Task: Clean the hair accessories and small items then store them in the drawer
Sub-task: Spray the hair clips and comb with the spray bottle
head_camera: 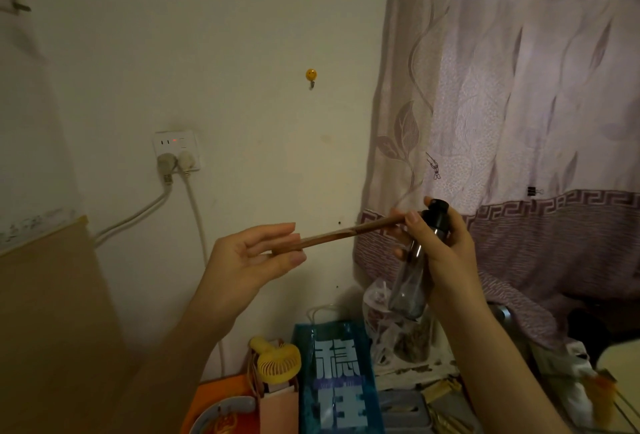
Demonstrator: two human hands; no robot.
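Observation:
A slim brown wooden hair stick (341, 234) is held level in the air in front of the wall. My left hand (249, 257) pinches its near end between thumb and fingers. My right hand (446, 250) grips a clear spray bottle (414, 281) with a black nozzle cap (438, 213), one finger resting on top of the cap. The bottle's nozzle sits close to the far end of the stick, which reaches the right hand's fingers.
Below lie a yellow handheld fan (277, 361), a blue bag with large characters (341, 381), a clear plastic bag (391, 326) and a bowl (221, 416). A wall socket with two plugs (176, 154) is at left, a curtain (519, 121) at right, a brown board (52, 312) far left.

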